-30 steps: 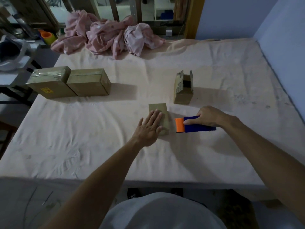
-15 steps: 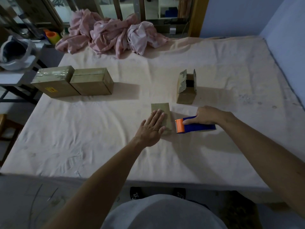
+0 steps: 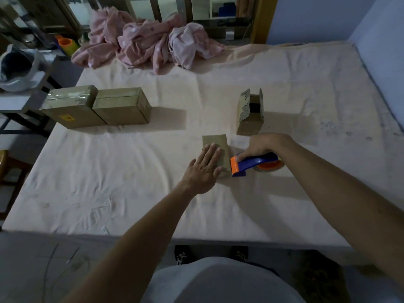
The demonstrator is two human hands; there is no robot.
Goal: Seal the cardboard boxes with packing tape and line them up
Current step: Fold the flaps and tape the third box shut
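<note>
The small box (image 3: 215,142) lies flat on the bed (image 3: 131,193), near the middle. The left hand (image 3: 205,169) presses on it with straight fingers, so this grip is released and only holds the box down. The right hand (image 3: 262,145) has its grip clenched around the tape dispenser (image 3: 255,161), whose orange end stands just beside the right edge of the box.

Several things could go wrong from here. The bed is soft and its sheet is wrinkled, so the box may sink or slide when the dispenser pushes on it, and then the tape would lie crooked or with folds. The left fingers cover much of the top (exactly where the tape probably must pass), so the tape may stick to them, or the cutting edge may touch a fingertip. If the left hand lifts too early, the pull of the tape may drag the light box along.

The open box (image 3: 250,115) stands just behind, not yet sealed, and an elbow movement could knock it over. The two taped boxes (image 3: 122,108) wait side by side at the far left.
</note>
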